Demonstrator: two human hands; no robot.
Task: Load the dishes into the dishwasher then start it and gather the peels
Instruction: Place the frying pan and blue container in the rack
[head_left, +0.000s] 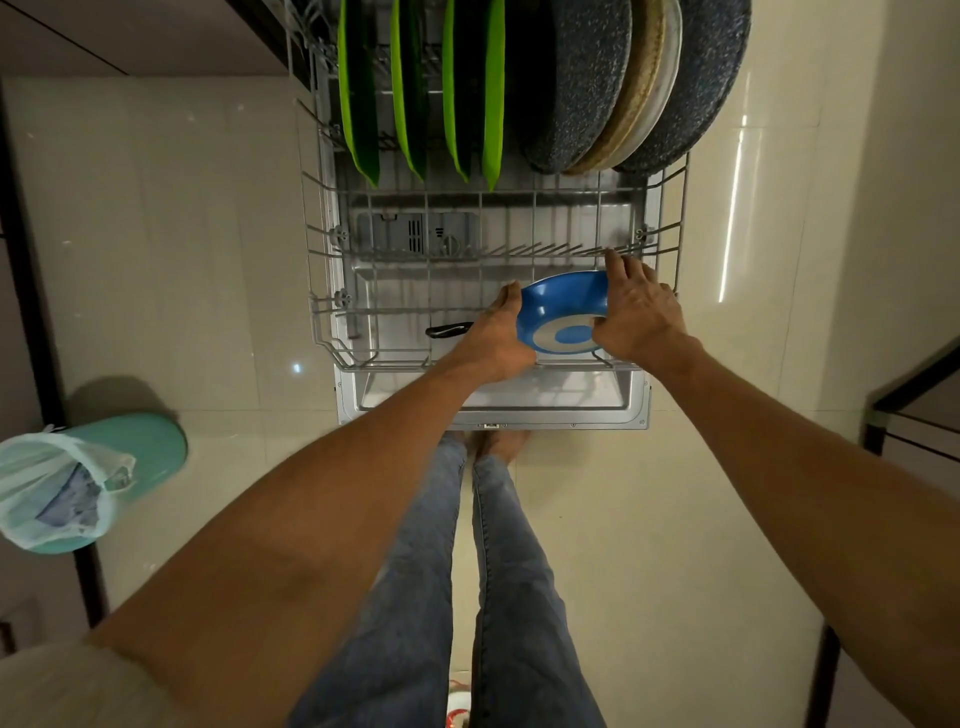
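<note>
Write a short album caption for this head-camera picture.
Both hands, left hand and right hand, set a blue pan into the dishwasher's lower rack.

Glossy blue pan (563, 312); wire metal rack (332, 306).

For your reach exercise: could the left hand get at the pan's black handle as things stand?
Probably yes: the black handle lies just beside the left hand, nothing between them, though that hand now holds the blue pan.

Only 1 view: a head-worn wide-angle camera. It looks steeply down, from above, at the pulled-out dishwasher rack (332, 312) and floor (675, 519).
</note>
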